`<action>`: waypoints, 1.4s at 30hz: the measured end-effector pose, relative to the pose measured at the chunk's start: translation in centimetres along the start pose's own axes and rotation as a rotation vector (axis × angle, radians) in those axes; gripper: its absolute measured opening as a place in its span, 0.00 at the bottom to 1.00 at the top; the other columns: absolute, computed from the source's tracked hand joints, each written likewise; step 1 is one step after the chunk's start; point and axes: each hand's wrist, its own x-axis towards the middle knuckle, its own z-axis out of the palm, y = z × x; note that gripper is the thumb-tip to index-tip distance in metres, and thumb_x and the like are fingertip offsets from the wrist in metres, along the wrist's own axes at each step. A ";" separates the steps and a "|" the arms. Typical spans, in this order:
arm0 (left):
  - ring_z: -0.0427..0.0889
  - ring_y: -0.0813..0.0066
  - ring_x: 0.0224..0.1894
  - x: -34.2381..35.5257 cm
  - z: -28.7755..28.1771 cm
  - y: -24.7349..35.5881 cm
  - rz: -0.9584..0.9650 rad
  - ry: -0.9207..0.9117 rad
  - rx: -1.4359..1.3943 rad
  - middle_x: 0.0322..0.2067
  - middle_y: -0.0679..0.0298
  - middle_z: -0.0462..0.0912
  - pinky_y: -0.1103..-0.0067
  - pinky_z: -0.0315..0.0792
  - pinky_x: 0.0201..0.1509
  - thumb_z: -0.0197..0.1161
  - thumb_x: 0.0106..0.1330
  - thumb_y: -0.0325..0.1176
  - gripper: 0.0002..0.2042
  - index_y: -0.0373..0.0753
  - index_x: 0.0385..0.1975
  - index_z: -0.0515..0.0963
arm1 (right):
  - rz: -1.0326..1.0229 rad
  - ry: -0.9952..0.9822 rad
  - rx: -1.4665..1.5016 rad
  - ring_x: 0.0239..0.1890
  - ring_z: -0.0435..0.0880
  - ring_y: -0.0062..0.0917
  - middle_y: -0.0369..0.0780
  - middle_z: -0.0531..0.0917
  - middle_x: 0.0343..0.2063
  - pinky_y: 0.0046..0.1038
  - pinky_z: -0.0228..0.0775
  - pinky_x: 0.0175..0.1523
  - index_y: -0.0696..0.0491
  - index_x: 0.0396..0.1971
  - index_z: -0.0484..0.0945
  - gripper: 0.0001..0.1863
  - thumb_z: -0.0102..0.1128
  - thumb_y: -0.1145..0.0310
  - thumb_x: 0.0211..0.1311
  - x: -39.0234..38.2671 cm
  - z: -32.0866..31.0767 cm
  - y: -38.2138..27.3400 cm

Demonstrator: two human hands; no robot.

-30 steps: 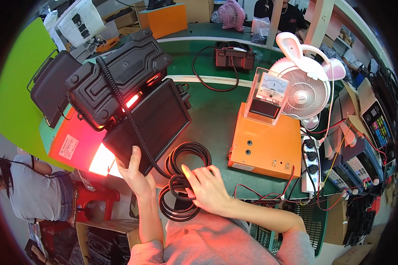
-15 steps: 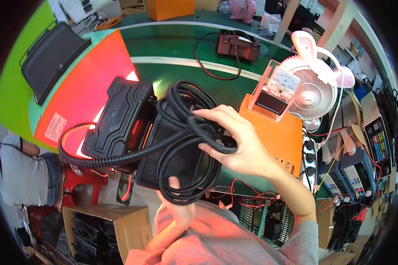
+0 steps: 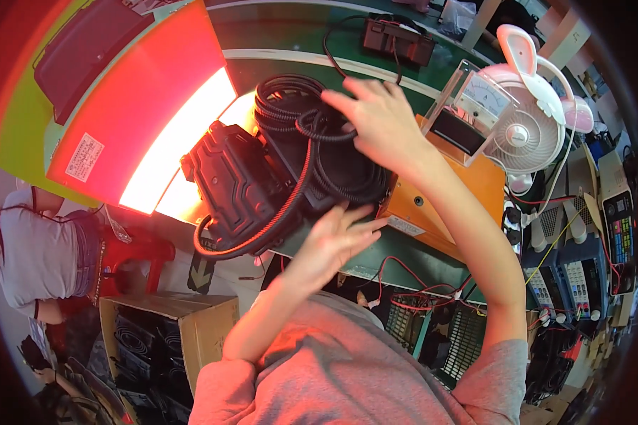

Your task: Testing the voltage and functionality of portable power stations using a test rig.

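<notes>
The coiled black corrugated cable (image 3: 289,95) lies over a black flat panel (image 3: 315,205), beside a rugged black case (image 3: 230,180) glowing red along the bench's left part. A loop of cable runs around the case's near side. My right hand (image 3: 379,122) is at the coil's upper right, fingertips on or just above it, fingers apart. My left hand (image 3: 337,239) is open at the near edge of the panel, fingers spread; whether they touch it I cannot tell. An orange metal box (image 3: 439,219) stands just right of them, carrying an analog meter (image 3: 478,99).
A white rabbit-eared fan (image 3: 517,134), bench instruments (image 3: 574,276) and wires fill the right. A lit orange board (image 3: 120,120) stands left, a dark box (image 3: 397,42) behind. A seated person (image 3: 42,255) is at lower left; an open carton (image 3: 205,319) sits below the bench.
The case and panel have moved down onto the bench beside the orange board. The coil has shifted away from me onto the panel. My hands have loosened, the right one reaching farther forward.
</notes>
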 end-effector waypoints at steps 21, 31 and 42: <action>0.75 0.78 0.29 -10.9 -11.0 -3.4 0.682 0.649 1.223 0.26 0.64 0.74 0.84 0.70 0.31 0.68 0.46 0.19 0.26 0.31 0.46 0.66 | -0.456 -0.162 -0.317 0.46 0.69 0.29 0.43 0.75 0.43 0.31 0.62 0.46 0.57 0.39 0.76 0.19 0.51 0.64 0.48 -17.7 4.6 -12.8; 0.82 0.71 0.35 -11.4 -10.4 -2.0 0.714 0.395 0.875 0.33 0.53 0.81 0.79 0.76 0.41 0.59 0.52 0.12 0.13 0.26 0.39 0.76 | -0.490 -0.647 -0.147 0.32 0.73 0.29 0.42 0.73 0.26 0.27 0.65 0.40 0.64 0.40 0.75 0.20 0.53 0.70 0.45 -14.8 2.2 -12.9; 0.73 0.77 0.19 -7.9 -6.2 -0.7 0.946 0.275 1.262 0.20 0.64 0.76 0.82 0.69 0.24 0.67 0.42 0.17 0.11 0.34 0.28 0.82 | 0.081 -0.159 1.031 0.28 0.78 0.28 0.40 0.74 0.29 0.25 0.71 0.33 0.56 0.36 0.78 0.12 0.62 0.79 0.49 -12.6 -2.6 -8.7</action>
